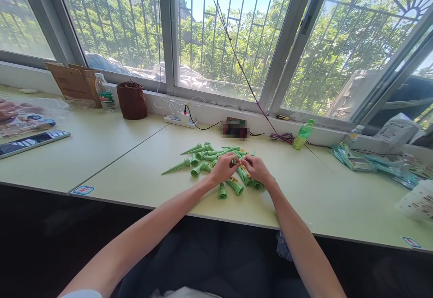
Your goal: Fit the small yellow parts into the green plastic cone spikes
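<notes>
- At the far left, part of another person's hand (pixel 7 109) rests by a clear plastic bag; a dark-screened phone (pixel 34 143) lies just in front, near the tabletop's (pixel 142 171) edge.
- Behind these, along the window sill, stand a brown cardboard box (pixel 72 85), a clear plastic bottle with a green label (pixel 105 94) and a dark brown, round container (pixel 131 100).
- Further right, a white power strip (pixel 181 120) sits against the sill.
- The pile of light green, tapering plastic cones (pixel 207 155) spreads over the tabletop left of, beyond and beneath the hands; several lie just nearer the person.
- The left hand (pixel 227 167) curls over the pile's middle, its fingers closed on a green cone that shows between them.
- The right hand (pixel 256 169) meets it fingertip to fingertip, fingers bent; what they pinch is too small to tell.
- Small yellow-orange pieces (pixel 233 179) lie among the cones, just beneath the hands.
- Well right of both hands, a green plastic bottle (pixel 303 134) stands near the sill, then flat teal packets (pixel 355 159) lie further along.
</notes>
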Available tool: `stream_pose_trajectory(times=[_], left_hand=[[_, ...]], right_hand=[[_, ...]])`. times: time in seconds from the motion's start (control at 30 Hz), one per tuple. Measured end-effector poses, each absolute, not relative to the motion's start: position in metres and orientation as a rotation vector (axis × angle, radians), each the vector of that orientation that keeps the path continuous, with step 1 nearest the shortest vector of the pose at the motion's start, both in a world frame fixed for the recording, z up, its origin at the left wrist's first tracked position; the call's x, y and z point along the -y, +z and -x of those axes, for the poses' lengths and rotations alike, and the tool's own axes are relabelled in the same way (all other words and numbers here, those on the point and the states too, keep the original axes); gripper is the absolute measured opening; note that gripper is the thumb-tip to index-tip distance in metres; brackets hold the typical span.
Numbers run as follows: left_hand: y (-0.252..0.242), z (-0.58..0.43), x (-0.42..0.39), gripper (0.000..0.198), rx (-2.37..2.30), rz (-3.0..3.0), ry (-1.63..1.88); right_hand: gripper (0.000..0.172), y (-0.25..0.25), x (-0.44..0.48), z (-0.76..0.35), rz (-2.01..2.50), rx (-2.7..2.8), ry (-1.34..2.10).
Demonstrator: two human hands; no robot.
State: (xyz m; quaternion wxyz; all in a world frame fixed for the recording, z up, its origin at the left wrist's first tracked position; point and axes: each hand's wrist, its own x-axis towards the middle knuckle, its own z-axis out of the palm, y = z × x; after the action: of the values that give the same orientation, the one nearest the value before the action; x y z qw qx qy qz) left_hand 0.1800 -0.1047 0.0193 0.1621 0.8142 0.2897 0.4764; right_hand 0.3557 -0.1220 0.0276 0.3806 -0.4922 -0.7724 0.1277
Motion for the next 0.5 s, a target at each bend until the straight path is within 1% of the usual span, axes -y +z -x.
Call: stream_pose_trajectory(times=[0.13,0.3,0.5], left_hand=[[0.0187,-0.1806,0.1030,0.009,-0.854,-2.254,1.392],[0.0193,-0.1816,0.1032,0.009,-0.907,-2.140,1.422],[0.0204,-0.1818,0.1049,0.009,-0.895,-2.176,1.427]], right_hand=[[0.034,0.0281,0.1226,-0.3553,1.249,1.949,0.335],[0.029,0.0279,0.1240,-0.3548,1.200,1.946,0.417],[0.029,0.0273,0.1236,-0.3558,1.213,1.978,0.365]])
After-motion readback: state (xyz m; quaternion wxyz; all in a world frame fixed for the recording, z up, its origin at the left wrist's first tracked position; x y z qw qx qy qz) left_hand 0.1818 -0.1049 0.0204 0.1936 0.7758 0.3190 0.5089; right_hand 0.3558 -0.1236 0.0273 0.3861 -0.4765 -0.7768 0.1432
